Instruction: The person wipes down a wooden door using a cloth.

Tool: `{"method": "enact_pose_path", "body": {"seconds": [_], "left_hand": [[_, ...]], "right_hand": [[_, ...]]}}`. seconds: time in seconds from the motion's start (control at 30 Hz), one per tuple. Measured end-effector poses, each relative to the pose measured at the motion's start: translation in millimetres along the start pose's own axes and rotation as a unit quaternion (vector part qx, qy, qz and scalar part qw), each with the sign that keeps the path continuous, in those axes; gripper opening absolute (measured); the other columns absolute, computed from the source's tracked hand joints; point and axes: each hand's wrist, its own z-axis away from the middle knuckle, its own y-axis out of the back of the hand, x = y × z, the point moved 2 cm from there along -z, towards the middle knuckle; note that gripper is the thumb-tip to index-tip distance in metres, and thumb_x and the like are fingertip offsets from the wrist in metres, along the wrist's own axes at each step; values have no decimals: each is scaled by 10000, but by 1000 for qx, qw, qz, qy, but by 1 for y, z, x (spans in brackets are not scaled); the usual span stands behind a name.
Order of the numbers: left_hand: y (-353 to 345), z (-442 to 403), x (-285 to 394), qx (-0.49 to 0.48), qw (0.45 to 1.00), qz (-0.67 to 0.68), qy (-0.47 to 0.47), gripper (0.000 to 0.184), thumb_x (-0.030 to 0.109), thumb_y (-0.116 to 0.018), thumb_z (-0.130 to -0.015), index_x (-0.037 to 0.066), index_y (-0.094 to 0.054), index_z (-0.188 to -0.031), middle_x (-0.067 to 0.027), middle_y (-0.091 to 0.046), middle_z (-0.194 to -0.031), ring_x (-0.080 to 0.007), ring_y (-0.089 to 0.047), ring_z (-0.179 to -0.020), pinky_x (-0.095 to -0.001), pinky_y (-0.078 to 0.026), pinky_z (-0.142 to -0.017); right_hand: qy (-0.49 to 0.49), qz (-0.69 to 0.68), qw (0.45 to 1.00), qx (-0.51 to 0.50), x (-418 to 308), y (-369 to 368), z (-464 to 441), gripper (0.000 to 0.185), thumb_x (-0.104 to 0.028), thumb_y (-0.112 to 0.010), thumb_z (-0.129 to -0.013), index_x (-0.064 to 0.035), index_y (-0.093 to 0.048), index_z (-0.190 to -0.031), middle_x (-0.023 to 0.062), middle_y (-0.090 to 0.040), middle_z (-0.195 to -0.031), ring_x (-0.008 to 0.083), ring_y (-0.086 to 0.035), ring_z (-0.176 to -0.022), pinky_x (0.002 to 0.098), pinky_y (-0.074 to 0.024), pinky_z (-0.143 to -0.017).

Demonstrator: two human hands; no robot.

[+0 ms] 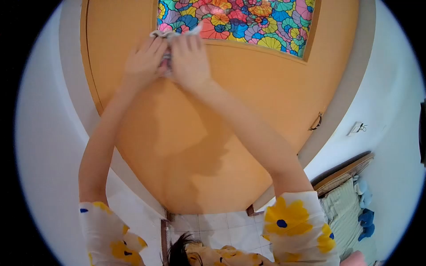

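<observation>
Both arms stretch up toward an orange-brown door (pixel 262 115). My left hand (pixel 145 62) and my right hand (pixel 191 60) are side by side, fingers bent over a crumpled, light-coloured cloth (pixel 166 65). Pale edges of the cloth stick out above the fingertips, and a patterned part shows between the hands. The hands are at the lower left corner of a panel (pixel 239 22) with a colourful umbrella-like pattern, set into the door. Slight blur softens the fingers. Whether the cloth touches the panel or only the door's frame, I cannot tell.
A metal handle (pixel 316 122) is on the door's right side. Beyond the right door frame, a switch plate (pixel 356 128) is on the white wall. Below it is a bed (pixel 339 213) with a wooden headboard and a blue soft item (pixel 366 224). White floor tiles (pixel 217 224) lie below.
</observation>
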Motion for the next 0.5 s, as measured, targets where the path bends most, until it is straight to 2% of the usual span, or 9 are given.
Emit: {"method": "enact_pose_path", "body": {"seconds": [0.1,0.13,0.23,0.33,0.5], "left_hand": [[3,5,-18,98,989,-53,-99,509,181,-660,-671,41,-512,-1137,-72,-543,-1148,-199,-501,-1135,-476,-289,-1070],[0,5,-15,92,992,-31,-76,533,182,-660,-677,31,-503,-1163,-85,-542,-1168,-214,-497,-1146,-480,-274,-1076],[-6,4,-7,81,997,14,-13,584,182,-657,-688,2,-481,-1215,-117,-537,-1204,-255,-486,-1166,-486,-247,-1087],[-4,-7,24,73,997,29,25,594,176,-655,-687,-15,-469,-1218,-131,-523,-1205,-282,-475,-1164,-489,-253,-1083],[-5,-39,88,64,994,79,36,625,186,-662,-680,-10,-450,-1234,-146,-472,-1247,-289,-440,-1184,-484,-266,-1076]], "right_hand": [[-48,55,996,52,-23,-20,-17,347,-154,-520,-767,21,-538,-1066,148,-521,-1033,310,-482,-1000,441,-341,-966],[-41,66,995,58,-20,-18,-15,351,-162,-532,-762,28,-540,-1057,129,-523,-1015,293,-487,-981,420,-369,-939],[69,63,994,51,-1,-9,-11,356,-172,-542,-756,18,-542,-1057,117,-527,-998,279,-494,-968,394,-403,-899],[92,70,993,31,22,14,2,381,-108,-561,-709,-2,-537,-1074,105,-528,-1019,257,-501,-931,366,-436,-831],[61,102,993,-20,63,65,23,335,-142,-550,-744,-28,-530,-1058,108,-527,-972,268,-519,-957,394,-422,-891]]}}
